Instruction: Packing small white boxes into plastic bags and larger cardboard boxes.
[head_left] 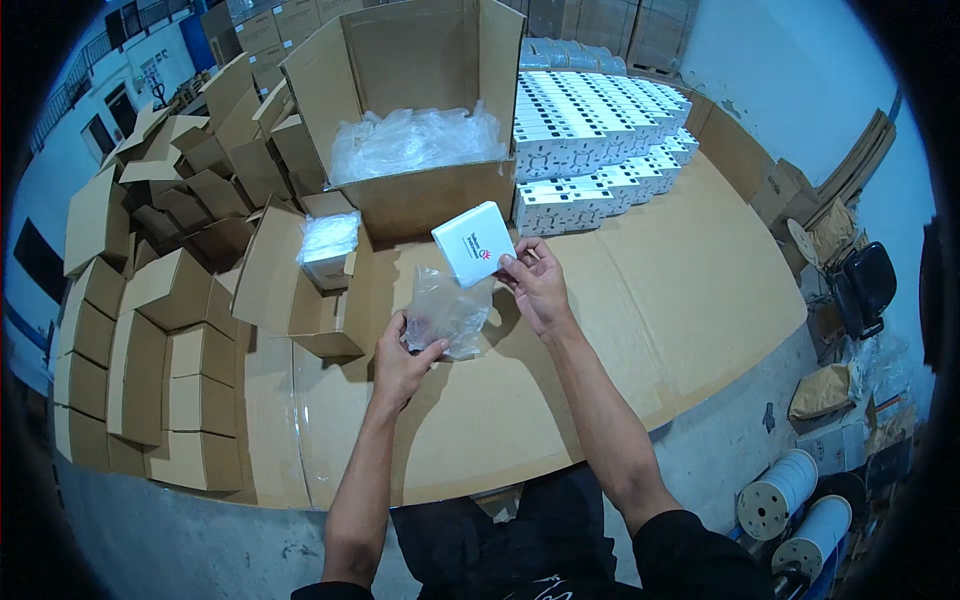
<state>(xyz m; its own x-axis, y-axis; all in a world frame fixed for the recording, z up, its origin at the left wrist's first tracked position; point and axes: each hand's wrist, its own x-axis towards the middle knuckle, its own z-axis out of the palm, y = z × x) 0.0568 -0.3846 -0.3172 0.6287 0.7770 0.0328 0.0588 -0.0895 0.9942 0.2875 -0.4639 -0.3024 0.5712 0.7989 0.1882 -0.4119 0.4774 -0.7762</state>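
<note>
My right hand [536, 278] grips a flat white square box [474, 243] by its lower right corner, holding it tilted above the table. Between the fingers and thumb of my left hand [403, 358] is a clear plastic bag [448, 310], just below the white box. The bag's upper edge meets the box's lower corner; whether the box is partly inside cannot be told. Left of my hands stands an open brown carton [330, 343], with several plastic-wrapped white pieces [330, 240] stacked in its far part.
A large open carton [430, 195] full of clear plastic bags [420, 142] stands at the back. Right of it rise stacked white boxes [565, 205]. Brown cartons [180, 290] crowd the left side. Cable spools [780, 495] lie on the floor at right, near a black chair [868, 285].
</note>
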